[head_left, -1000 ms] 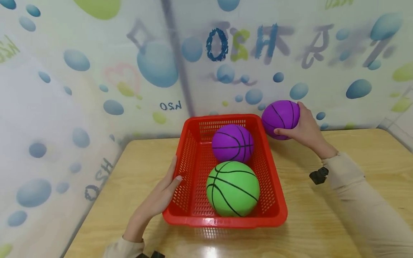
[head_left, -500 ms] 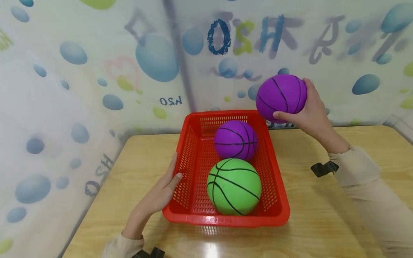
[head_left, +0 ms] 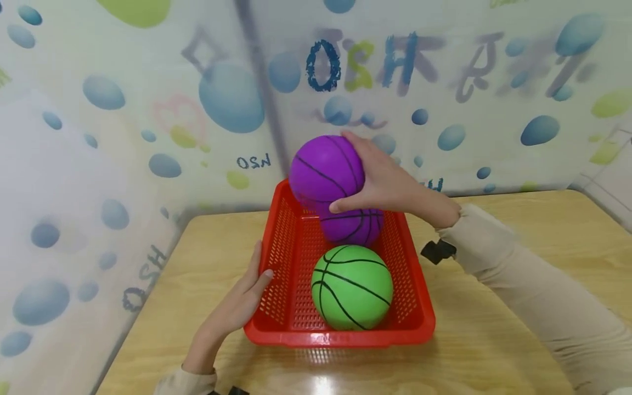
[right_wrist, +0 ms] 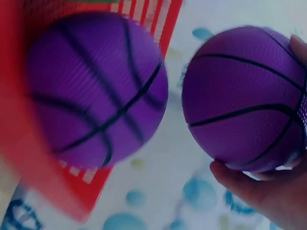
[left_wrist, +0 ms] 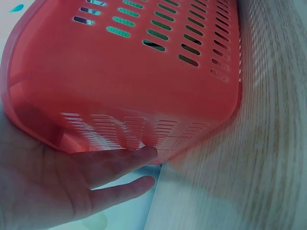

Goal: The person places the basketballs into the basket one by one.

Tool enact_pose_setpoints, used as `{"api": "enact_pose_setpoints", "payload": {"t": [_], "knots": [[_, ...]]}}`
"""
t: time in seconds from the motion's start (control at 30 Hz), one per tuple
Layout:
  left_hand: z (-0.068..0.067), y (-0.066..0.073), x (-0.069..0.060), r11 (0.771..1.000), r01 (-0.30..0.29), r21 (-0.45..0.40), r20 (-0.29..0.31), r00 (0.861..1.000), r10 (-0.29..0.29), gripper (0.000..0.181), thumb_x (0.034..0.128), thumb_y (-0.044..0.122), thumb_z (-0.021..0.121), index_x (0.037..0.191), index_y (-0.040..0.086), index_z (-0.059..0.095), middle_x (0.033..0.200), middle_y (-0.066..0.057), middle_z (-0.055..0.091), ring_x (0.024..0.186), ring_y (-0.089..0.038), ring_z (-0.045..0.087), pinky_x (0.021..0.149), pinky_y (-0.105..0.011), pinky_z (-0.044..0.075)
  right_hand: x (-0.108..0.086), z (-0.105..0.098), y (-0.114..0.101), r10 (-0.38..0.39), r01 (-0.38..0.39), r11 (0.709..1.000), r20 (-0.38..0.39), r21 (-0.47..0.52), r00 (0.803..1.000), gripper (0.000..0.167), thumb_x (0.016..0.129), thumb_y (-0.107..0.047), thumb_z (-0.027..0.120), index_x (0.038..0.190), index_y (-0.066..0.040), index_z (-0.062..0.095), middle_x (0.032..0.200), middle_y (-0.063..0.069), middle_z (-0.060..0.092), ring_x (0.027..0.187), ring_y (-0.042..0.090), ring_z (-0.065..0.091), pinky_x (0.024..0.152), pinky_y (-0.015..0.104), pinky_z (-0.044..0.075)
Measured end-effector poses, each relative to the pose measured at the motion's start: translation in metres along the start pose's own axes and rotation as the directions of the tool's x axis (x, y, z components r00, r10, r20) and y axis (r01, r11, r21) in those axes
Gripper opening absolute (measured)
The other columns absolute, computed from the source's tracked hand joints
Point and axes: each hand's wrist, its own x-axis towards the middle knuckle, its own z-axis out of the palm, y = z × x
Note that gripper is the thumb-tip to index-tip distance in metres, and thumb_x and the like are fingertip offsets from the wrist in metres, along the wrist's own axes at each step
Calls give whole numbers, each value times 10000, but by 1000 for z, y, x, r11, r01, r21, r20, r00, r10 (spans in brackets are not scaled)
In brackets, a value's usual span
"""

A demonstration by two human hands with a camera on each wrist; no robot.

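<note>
A purple ball with black basketball lines (head_left: 327,168) is held in my right hand (head_left: 382,178), above the far left part of a red plastic basket (head_left: 340,338). In the right wrist view my thumb and fingers spread around this held ball (right_wrist: 244,100). A second purple ball (head_left: 353,227) sits in the basket, partly hidden behind the held one. Nearer me in the basket lies a larger green ball (head_left: 352,288). My left hand (head_left: 242,302) holds the basket's left rim, thumb over it; in the left wrist view its fingers (left_wrist: 120,165) lie straight along the outer wall.
The basket stands on a light wooden table (head_left: 217,241). Close behind the table is a wall covering (head_left: 444,71) with blue and green spots and letters. A pale wall (head_left: 49,219) runs along the left side.
My right hand has lifted the purple ball from the table to the right of the basket and carried it left over the basket. My left hand stays on the rim.
</note>
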Motion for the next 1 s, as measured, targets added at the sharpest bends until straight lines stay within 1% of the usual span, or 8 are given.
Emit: {"api": "enact_pose_setpoints", "payload": {"t": [0.07, 0.17, 0.3, 0.5, 0.6, 0.77, 0.9, 1.0], "knots": [[0, -1, 0, 1000, -5, 18, -8, 1000, 6, 618, 1034, 264, 294, 1481, 241, -132, 1537, -119, 20, 1125, -324, 510, 900, -439, 430, 8, 11, -10, -29, 32, 999, 75, -30, 997, 1201, 587, -548, 816, 1496, -149, 140, 1423, 90, 306, 1181, 232, 420, 867, 441, 447], [0, -1, 1, 998, -15, 54, -15, 1000, 16, 621, 1035, 267, 294, 1481, 216, -135, 1540, -90, -36, 1266, -328, 359, 1006, -485, 303, 15, 28, -18, -53, 68, 994, 163, -87, 985, 1194, 586, -595, 787, 1492, -146, 152, 1412, 90, 323, 1173, 227, 424, 867, 427, 447], [3, -1, 1, 998, -22, 56, -9, 1000, 23, 632, 1033, 251, 305, 1481, 195, -138, 1539, -88, -40, 1328, -319, 245, 1040, -510, 226, 15, 45, -20, -72, 100, 989, 244, -107, 967, 1178, 588, -621, 770, 1488, -162, 165, 1400, 74, 335, 1167, 205, 422, 877, 403, 446], [4, 3, 2, 990, -75, 120, -11, 997, 77, 630, 1036, 239, 289, 1472, 136, -155, 1530, -84, -98, 1378, -281, 37, 1074, -491, 99, 13, 54, -25, -91, 144, 982, 361, -123, 928, 1188, 613, -625, 754, 1496, -146, 121, 1408, 80, 317, 1184, 203, 401, 895, 395, 437], [3, 3, 2, 987, -84, 135, -7, 996, 86, 625, 1037, 230, 282, 1472, 125, -154, 1530, -87, -96, 1380, -278, 22, 1073, -493, 94, 11, 56, -27, -74, 143, 978, 397, -149, 915, 1187, 627, -601, 759, 1491, -113, 107, 1420, 92, 298, 1207, 218, 379, 908, 404, 430], [4, 3, 4, 989, -86, 117, 0, 996, 87, 620, 1036, 234, 279, 1475, 128, -146, 1534, -80, -88, 1382, -264, 22, 1073, -491, 98, 8, 58, -29, -50, 153, 966, 431, -208, 901, 1182, 642, -574, 767, 1484, -77, 103, 1468, 111, 227, 1275, 254, 294, 964, 432, 377], [3, 1, 5, 990, -90, 113, 1, 996, 90, 621, 1038, 246, 274, 1473, 137, -156, 1533, -71, -101, 1383, -264, 5, 1073, -501, 91, 11, 59, -31, -37, 158, 956, 434, -247, 900, 1185, 644, -578, 764, 1486, -84, 92, 1480, 109, 205, 1291, 255, 275, 996, 438, 341], [2, 0, 4, 990, -87, 110, -4, 996, 88, 621, 1037, 241, 278, 1475, 136, -151, 1534, -69, -100, 1384, -273, 10, 1069, -509, 99, 11, 61, -31, -37, 166, 952, 441, -256, 897, 1206, 647, -613, 740, 1492, -85, 62, 1504, 110, 167, 1323, 266, 239, 1035, 453, 282]]}}
